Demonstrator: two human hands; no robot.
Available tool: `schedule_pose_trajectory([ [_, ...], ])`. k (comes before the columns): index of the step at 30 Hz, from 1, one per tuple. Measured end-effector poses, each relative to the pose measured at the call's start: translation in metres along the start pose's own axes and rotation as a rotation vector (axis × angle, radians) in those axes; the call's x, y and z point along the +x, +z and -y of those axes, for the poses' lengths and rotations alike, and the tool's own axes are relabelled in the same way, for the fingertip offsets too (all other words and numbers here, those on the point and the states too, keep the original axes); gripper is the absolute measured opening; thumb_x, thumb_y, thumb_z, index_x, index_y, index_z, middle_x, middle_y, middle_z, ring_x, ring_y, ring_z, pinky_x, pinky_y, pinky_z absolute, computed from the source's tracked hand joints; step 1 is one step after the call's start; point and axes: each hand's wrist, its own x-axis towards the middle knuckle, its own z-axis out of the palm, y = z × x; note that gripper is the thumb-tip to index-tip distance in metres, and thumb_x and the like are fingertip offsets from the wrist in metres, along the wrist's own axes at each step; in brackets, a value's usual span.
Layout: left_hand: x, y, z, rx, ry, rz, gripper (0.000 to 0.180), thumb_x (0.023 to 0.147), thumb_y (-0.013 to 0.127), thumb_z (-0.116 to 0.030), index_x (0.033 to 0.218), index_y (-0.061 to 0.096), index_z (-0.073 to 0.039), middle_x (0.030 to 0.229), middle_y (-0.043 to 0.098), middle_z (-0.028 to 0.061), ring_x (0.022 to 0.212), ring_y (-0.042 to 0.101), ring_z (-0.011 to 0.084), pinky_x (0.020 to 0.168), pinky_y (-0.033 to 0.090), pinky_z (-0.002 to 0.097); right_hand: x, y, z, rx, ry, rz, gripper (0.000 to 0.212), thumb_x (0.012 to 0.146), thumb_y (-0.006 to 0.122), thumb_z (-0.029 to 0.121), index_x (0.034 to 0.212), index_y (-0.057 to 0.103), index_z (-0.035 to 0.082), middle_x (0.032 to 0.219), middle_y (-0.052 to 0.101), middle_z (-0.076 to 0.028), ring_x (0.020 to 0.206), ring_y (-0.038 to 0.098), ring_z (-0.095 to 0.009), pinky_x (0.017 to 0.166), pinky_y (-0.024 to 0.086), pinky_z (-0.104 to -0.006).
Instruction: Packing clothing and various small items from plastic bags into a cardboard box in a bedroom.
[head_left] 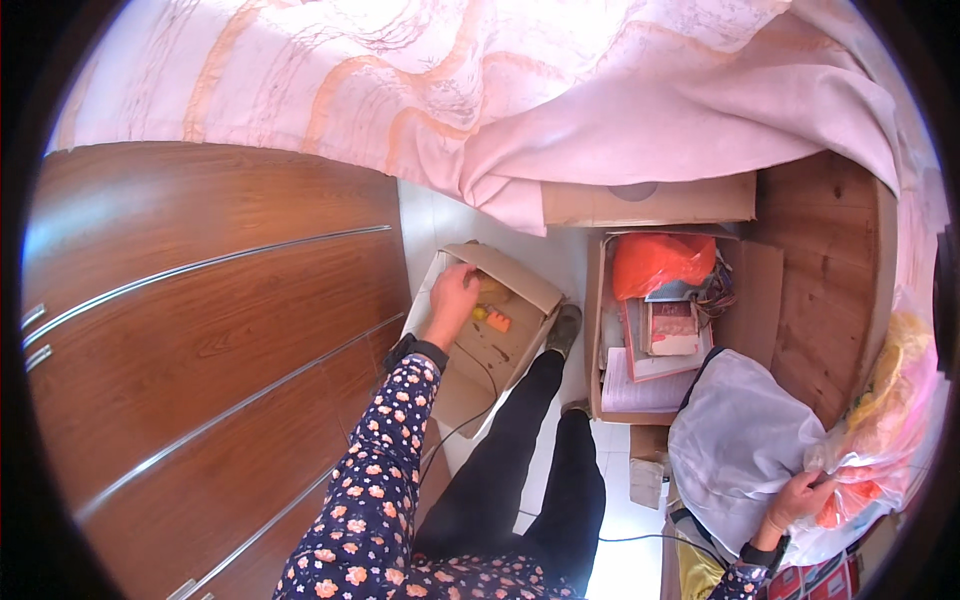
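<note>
My left hand (455, 294) reaches into a shallow open cardboard box (470, 385) on the floor. Its fingers are curled together near the far end of the box; what they hold, if anything, is hidden. Beside them in the box lie a yellowish item (492, 291) and a small orange piece (497, 322). My right hand (800, 497) is closed on the edge of a clear plastic bag (870, 440) with yellow, pink and orange contents. A whitish translucent bag (740, 430) bulges right next to that hand.
A second open cardboard box (594, 340) holds an orange plastic bag (662, 262), books (672, 328) and papers (640, 388). Brown wooden drawers (220, 300) line the left. Pink patterned cloth (640, 120) hangs across the far side. My legs (500, 440) stand between the boxes.
</note>
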Motion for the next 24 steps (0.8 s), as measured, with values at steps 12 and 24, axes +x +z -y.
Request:
schedule_pose_trajectory([
  [12,-0.034,0.021,-0.043,-0.152,0.048,0.192,0.027,0.077,0.06,-0.018,0.101,0.066,-0.008,0.101,0.064,0.0124,0.095,0.06,0.0291,0.083,0.047,0.0397,0.015,-0.009,0.029,0.023,-0.003,-0.008,0.027,0.085,0.049,0.003,0.109,0.051,-0.011,0.087,0.059,-0.024,0.075,0.056,-0.034,0.069,0.046,-0.036],
  [24,0.065,-0.01,-0.096,-0.326,-0.292,-0.141,0.062,0.077,0.065,-0.03,0.13,0.042,-0.006,0.105,0.063,0.0157,0.098,0.059,0.0349,0.085,0.045,0.0423,0.02,-0.023,0.03,0.087,0.079,0.077,0.018,0.08,0.047,0.004,0.093,0.047,-0.009,0.071,0.048,-0.021,0.063,0.047,-0.037,0.059,0.04,-0.0399],
])
